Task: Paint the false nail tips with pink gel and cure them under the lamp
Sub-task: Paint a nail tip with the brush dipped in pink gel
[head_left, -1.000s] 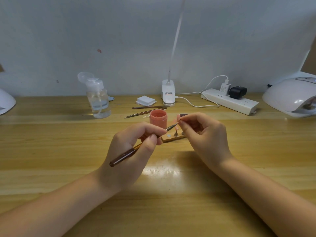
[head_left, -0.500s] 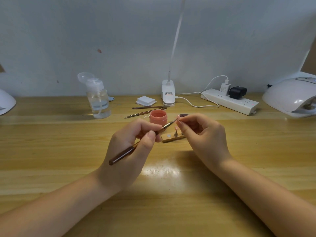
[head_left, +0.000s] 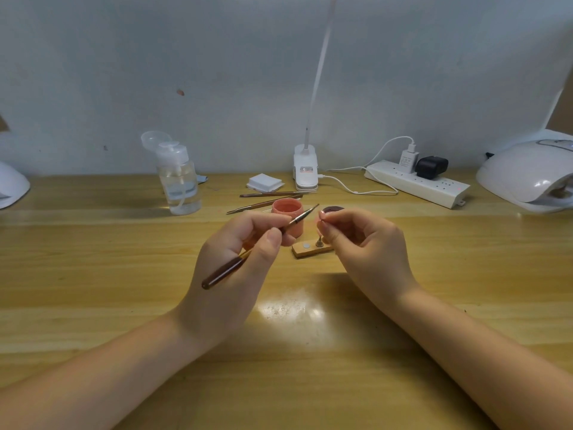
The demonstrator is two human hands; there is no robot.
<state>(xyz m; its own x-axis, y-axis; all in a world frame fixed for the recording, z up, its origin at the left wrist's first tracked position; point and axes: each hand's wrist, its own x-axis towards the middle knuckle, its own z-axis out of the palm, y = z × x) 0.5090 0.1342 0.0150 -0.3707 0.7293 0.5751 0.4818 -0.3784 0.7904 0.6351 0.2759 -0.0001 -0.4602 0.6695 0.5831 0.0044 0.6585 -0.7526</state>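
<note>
Nail tip work looked mid-way at best, judging by the layout. Desk [head_left: 93, 305] ran across the whole lower frame. Curing lamp [head_left: 527, 178] sat far right edge w/ nothing visibly inside it, so curing prob. not begun for this tip. Left hand [head_left: 235, 268], centre frame, had its fingers closed round the brush [head_left: 263, 243], bristle end raised toward upper right, just clear of the tip. Right hand [head_left: 366, 249] pinched the false nail tip [head_left: 321, 216] btwn fingertips, just right of centre; tip looked pinkish, coverage too small to judge. Pink gel jar [head_left: 287, 212] stood open behind the left hand, its lid [head_left: 334, 208] just above the right-hand fingers. Wooden holder [head_left: 310, 250] below showed one stand w/o a tip on it. Left to do, likely: finish coat, mount, cure.
</note>
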